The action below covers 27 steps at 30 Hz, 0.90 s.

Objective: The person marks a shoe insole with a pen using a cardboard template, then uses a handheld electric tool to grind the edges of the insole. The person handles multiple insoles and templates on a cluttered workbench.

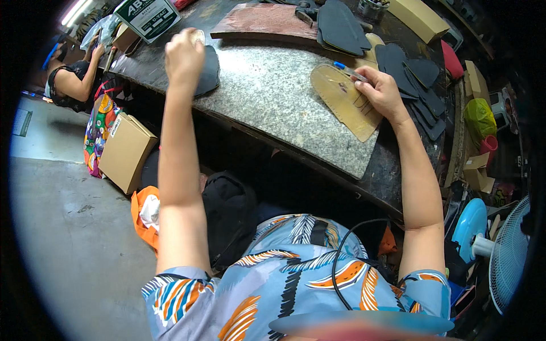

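My right hand (380, 92) is closed round a pen (348, 70) with a blue end. It rests over the right edge of a tan sole-shaped template (336, 98), which has dark marks on it and lies on a speckled grey stone slab (261, 91). My left hand (185, 59), a little blurred, is raised at the slab's far left corner with its fingers curled. A small pale piece (198, 37) shows beside its fingertips; what the fingers hold is hard to make out. Just right of that hand lies a dark grey sole-shaped piece (209, 73).
A reddish board (264, 21) lies behind the slab. Dark cut pieces (341, 28) are stacked beside it, with more (424, 85) at the right. A box (149, 18) stands far left. A fan (512, 256) is at lower right. Another person (74, 79) works at far left.
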Available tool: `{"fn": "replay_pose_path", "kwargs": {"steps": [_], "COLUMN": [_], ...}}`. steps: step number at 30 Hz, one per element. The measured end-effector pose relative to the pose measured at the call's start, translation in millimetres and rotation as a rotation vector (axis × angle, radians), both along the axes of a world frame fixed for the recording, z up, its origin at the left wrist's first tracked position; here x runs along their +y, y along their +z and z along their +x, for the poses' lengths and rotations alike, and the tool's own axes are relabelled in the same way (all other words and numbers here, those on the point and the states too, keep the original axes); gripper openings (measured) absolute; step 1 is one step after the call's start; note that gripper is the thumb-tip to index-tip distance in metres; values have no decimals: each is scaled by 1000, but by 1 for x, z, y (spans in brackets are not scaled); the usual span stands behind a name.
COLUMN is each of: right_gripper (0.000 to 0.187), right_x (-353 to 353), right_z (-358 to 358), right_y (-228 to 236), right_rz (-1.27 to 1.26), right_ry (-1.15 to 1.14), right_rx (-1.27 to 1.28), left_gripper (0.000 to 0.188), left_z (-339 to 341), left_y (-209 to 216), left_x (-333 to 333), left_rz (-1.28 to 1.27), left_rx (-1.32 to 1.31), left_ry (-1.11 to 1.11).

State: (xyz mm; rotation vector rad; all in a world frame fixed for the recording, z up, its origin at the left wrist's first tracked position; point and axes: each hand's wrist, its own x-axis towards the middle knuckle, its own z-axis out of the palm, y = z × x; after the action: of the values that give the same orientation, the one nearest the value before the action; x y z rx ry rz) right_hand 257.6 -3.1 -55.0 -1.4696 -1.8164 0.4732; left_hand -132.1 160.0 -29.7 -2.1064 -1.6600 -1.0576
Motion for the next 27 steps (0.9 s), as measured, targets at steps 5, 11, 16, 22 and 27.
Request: {"fn": "replay_pose_path", "kwargs": {"steps": [5, 11, 16, 22, 27], "right_gripper": [24, 26, 25, 22, 14], "right_x": [0, -2, -4, 0, 1], "right_z": [2, -1, -2, 2, -2], "right_y": [-1, 4, 8, 3, -1], "right_rz": [33, 17, -25, 12, 6], "right_ry": [11, 4, -34, -11, 43], "right_rx": [-38, -11, -71, 57, 476], "left_gripper": [59, 46, 29, 29, 25], "left_z": [-65, -101, -118, -40, 91], "left_y": [-28, -58, -52, 15, -7], "left_x": [112, 162, 164, 73, -85], "left_rz": [-587, -807, -490, -82, -678], "left_rx": [184, -103, -444, -881, -1035], "left_ry": [253, 242, 81, -339, -675]}}
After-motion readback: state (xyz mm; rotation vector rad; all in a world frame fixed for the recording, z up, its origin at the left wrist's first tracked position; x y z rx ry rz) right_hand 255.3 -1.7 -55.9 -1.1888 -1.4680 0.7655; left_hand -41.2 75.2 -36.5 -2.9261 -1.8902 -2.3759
